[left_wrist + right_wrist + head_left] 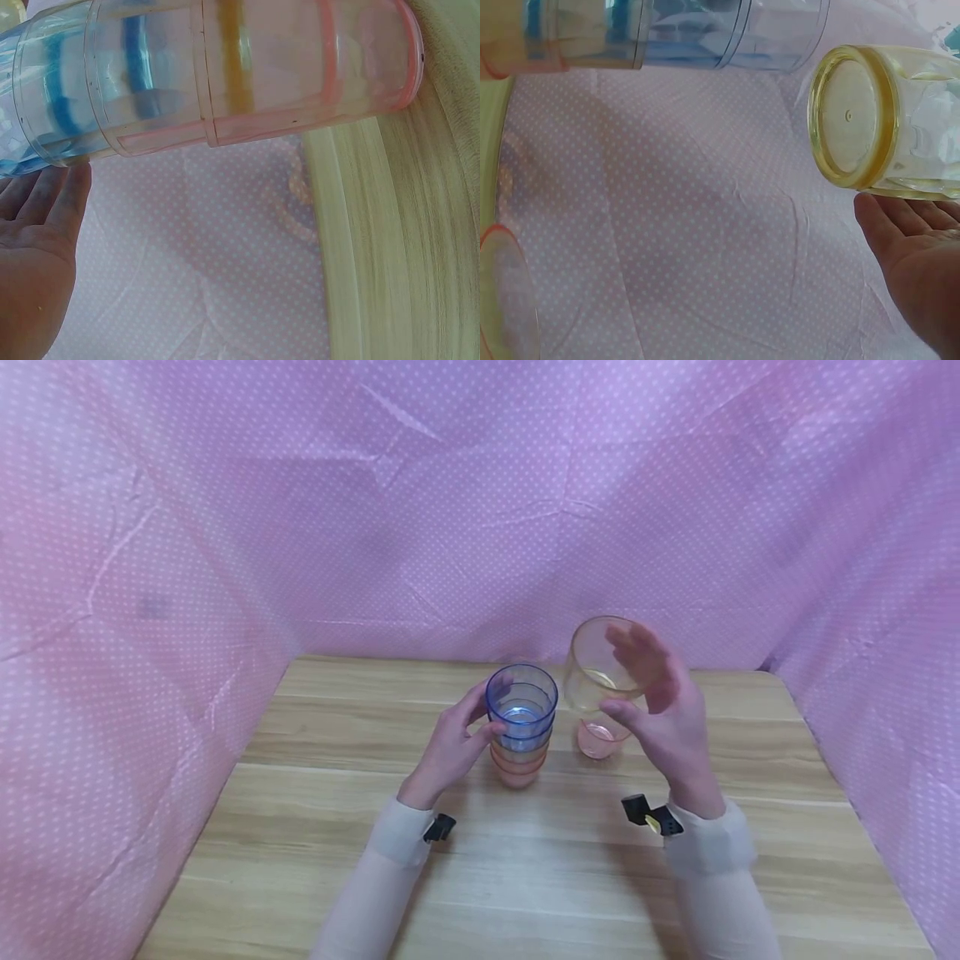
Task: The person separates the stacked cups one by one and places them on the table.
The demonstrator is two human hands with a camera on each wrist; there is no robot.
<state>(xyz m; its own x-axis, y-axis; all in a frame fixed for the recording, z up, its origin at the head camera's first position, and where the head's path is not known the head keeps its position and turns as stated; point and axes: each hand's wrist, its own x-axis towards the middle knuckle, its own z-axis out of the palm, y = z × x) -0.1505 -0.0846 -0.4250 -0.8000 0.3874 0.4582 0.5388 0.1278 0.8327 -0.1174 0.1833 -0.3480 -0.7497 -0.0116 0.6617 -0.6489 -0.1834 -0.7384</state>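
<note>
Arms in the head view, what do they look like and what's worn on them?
The left hand and right hand wear no gloves. The left sleeve and right sleeve are pale, each with a whitish band at the wrist. A small black device sits at the left wrist; a larger black gadget, with a yellow patch, at the right.

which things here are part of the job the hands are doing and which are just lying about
Part of the job:
- stack of cups, held by the left fingers
- yellow cup, held by the right fingers
- pink cup on the table, probably

Just surroundings:
- wooden table
- dotted cloth
- black wrist devices
</note>
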